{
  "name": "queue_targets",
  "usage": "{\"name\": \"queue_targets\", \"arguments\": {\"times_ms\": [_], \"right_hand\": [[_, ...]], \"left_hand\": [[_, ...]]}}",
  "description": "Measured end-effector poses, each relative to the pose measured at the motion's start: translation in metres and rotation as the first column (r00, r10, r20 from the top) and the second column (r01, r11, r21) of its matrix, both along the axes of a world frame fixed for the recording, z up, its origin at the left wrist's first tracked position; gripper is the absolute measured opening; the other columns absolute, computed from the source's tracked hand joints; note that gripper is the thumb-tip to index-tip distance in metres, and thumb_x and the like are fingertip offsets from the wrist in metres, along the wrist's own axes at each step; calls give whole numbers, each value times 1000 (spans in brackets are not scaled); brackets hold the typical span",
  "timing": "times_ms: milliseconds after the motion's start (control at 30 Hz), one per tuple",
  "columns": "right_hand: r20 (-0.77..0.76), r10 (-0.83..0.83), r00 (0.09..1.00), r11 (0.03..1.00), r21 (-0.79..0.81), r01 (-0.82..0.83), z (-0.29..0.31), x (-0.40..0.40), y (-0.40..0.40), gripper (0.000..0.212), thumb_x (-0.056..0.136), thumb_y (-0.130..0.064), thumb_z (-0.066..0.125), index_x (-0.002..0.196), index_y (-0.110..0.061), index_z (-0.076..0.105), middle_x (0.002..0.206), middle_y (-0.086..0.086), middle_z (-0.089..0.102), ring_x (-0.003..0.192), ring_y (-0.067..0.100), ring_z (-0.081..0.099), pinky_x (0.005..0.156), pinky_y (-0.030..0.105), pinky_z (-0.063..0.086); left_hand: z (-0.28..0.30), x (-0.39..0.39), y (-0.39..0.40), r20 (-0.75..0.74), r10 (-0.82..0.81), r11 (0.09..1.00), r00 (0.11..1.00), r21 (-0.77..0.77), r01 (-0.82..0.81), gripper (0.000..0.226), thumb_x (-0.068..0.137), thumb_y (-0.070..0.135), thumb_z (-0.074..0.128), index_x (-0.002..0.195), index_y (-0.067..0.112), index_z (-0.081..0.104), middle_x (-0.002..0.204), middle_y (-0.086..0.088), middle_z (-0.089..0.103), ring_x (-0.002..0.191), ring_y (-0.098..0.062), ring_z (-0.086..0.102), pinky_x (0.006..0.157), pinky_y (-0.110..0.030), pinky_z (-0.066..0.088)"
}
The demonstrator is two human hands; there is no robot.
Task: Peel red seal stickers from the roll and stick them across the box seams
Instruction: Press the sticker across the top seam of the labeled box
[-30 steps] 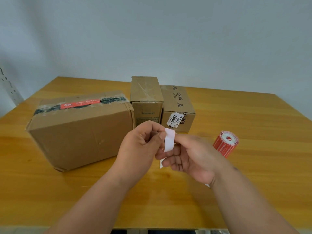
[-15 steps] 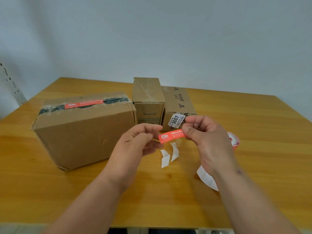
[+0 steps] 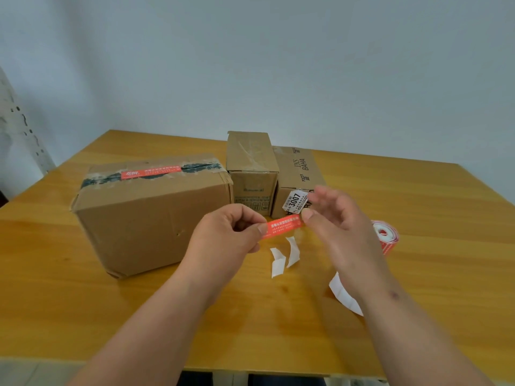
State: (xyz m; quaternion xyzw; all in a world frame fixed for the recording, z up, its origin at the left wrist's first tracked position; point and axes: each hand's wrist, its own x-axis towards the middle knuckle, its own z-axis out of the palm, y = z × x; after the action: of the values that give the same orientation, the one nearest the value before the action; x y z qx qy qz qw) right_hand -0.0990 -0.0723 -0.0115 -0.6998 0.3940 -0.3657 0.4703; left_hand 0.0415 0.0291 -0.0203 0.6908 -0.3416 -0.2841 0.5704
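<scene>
A peeled red seal sticker (image 3: 282,225) hangs in the air in front of the boxes. My left hand (image 3: 225,240) pinches its left end between thumb and forefinger. My right hand (image 3: 342,235) has its thumb tip against the sticker's right end, while its fingers are spread and blurred above it. The sticker roll (image 3: 386,236) lies on the table to the right, partly behind my right hand. A large cardboard box (image 3: 150,218) on the left carries a red sticker (image 3: 150,172) along its taped top seam.
Two smaller cardboard boxes (image 3: 250,154) (image 3: 299,168) stand side by side behind my hands. Two white backing scraps (image 3: 278,263) (image 3: 292,250) lie on the wooden table (image 3: 83,316) below the sticker. A white backing strip (image 3: 342,296) trails from the roll under my right wrist.
The backing came off and dropped to the table, leaving the red sticker stretched between both hands. My right hand's fingers have since lifted off the sticker's end, with only the thumb touching.
</scene>
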Motion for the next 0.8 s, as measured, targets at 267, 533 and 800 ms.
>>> {"name": "queue_targets", "arguments": {"times_ms": [267, 533, 800], "right_hand": [[58, 260, 964, 947, 179, -266, 0, 8, 2, 10, 76, -9, 76, 78, -18, 72, 73, 7, 65, 68, 16, 61, 71, 33, 50], [-161, 158, 974, 959, -208, -190, 13, 12, 15, 27, 86, -13, 68, 84, -39, 69, 74, -14, 67, 62, 2, 59, 52, 14, 45], [-152, 86, 985, 928, -348, -135, 12, 25, 28, 28, 92, -12, 60, 93, -38, 71, 88, -22, 68, 82, -3, 63, 66, 11, 49]], "left_hand": [[7, 3, 9, 151, -52, 999, 987, 7, 52, 8, 81, 21, 76, 84, 26, 71, 71, 0, 65, 64, -11, 57, 64, -30, 53], [9, 17, 18, -153, 73, 997, 986, 42, -67, 8, 83, 9, 74, 87, 15, 76, 75, -7, 71, 64, -14, 68, 66, -29, 60], [19, 35, 39, 226, 147, 974, 963, 135, -181, 13, 88, 17, 69, 100, 22, 70, 67, 2, 73, 59, -9, 70, 67, -31, 61]]}}
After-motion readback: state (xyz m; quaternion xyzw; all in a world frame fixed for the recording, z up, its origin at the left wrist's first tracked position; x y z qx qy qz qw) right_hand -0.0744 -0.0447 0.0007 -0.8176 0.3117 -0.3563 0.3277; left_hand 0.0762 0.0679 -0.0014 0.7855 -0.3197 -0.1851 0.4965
